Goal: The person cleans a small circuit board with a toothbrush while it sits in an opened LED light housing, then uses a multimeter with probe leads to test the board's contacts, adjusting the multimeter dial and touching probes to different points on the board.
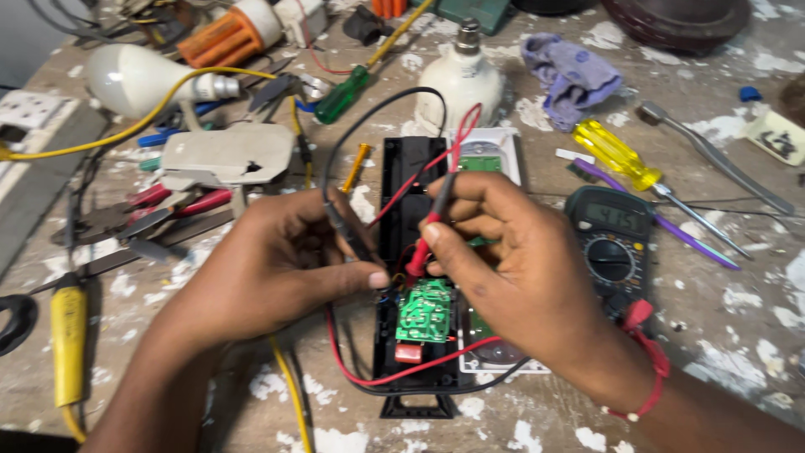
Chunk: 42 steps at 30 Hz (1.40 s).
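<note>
Paint-spattered workbench (738,277), cluttered edge to edge. Right hand (511,268) pinches the red-tipped black meter probe (429,231) pen-style, fingers closed around its shaft, tip down at the small green circuit board (424,310). Left hand (268,268) is closed on the black probe (348,235), tip hidden behind the thumb. The board sits in the long black plastic housing (411,176), dead centre. To do this well, I'd say: brace both wrists, keep the tips apart, glance to three o'clock at the dark digital multimeter (616,247). Count: two probes, one meter, one board. Eleven o'clock, two white bulbs (134,80); one o'clock, one yellow-handled screwdriver (616,155).
</note>
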Each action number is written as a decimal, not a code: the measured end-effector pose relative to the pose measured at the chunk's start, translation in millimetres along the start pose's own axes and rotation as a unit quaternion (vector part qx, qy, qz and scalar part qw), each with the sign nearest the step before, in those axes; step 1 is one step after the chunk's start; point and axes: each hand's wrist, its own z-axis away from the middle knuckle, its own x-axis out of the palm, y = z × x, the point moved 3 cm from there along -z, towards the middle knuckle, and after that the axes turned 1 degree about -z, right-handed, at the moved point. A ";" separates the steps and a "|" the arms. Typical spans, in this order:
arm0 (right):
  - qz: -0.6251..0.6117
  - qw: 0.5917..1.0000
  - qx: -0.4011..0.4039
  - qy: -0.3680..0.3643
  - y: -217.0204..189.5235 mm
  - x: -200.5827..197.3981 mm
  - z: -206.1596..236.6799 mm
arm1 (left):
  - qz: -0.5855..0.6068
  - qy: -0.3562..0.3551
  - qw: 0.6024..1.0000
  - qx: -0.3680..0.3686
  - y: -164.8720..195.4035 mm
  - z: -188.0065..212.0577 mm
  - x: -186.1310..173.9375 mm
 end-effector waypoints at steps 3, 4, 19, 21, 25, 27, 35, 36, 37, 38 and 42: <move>0.005 1.000 0.001 -0.002 -1.4 1.4 0.5 | 0.007 0.000 1.000 -0.012 -1.4 0.4 -1.5; 0.014 1.000 -0.007 -0.002 -2.4 1.7 0.4 | 0.003 0.004 1.000 -0.018 -2.1 0.7 -2.0; 0.076 0.996 -0.052 0.010 -10.0 4.7 -1.5 | 0.005 0.023 1.000 -0.010 -11.3 6.0 -10.2; 0.080 0.995 -0.063 0.007 -10.3 5.2 -1.0 | -0.003 0.018 1.000 0.005 -14.8 8.3 -13.3; 0.078 0.993 -0.088 0.009 -11.6 6.1 0.8 | -0.030 0.005 0.999 0.014 -21.9 11.6 -21.2; 0.070 0.991 -0.112 0.003 -13.2 7.0 1.5 | -0.036 0.003 0.999 0.017 -24.5 11.8 -23.8; 0.045 0.995 -0.093 -0.013 -11.2 8.4 1.5 | -0.054 -0.013 0.995 0.080 -25.8 12.8 -27.8; 0.044 0.995 -0.094 -0.011 -10.4 9.2 1.7 | -0.042 -0.013 0.996 0.081 -26.5 13.5 -28.8; 0.047 0.993 -0.111 -0.003 -10.6 10.0 1.8 | -0.030 -0.014 0.996 0.081 -27.1 14.4 -30.5; 0.050 0.991 -0.127 0.004 -10.4 10.6 1.4 | -0.018 -0.015 0.996 0.081 -28.9 14.3 -31.6; 0.079 0.985 -0.149 0.028 -9.2 13.5 1.8 | -0.048 -0.006 0.997 0.066 -41.7 16.8 -38.9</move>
